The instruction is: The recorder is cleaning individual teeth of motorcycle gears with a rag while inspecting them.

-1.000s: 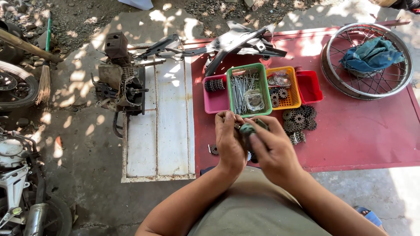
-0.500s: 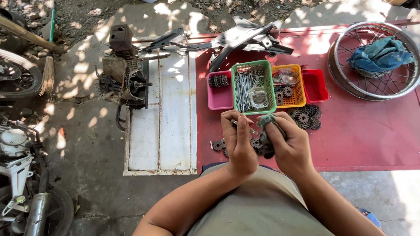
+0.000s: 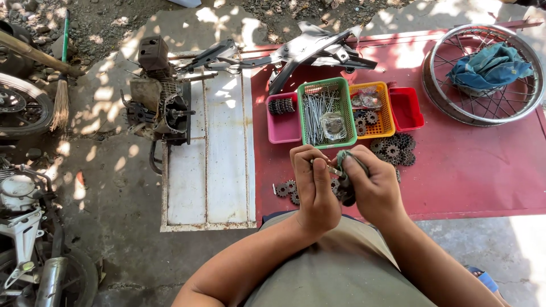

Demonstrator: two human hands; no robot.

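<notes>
My left hand (image 3: 314, 183) pinches a thin metal pin (image 3: 333, 169); my right hand (image 3: 372, 185) closes around a green rag (image 3: 344, 161) wrapping its other end, sprockets (image 3: 289, 191) just below.

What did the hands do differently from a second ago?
Very little. Both hands slid slightly toward the person, off the green basket's edge. The left hand still pinches a thin metal piece; the right hand still wraps a greenish rag around it. The baskets, gears and wheel rim stayed put.
</notes>
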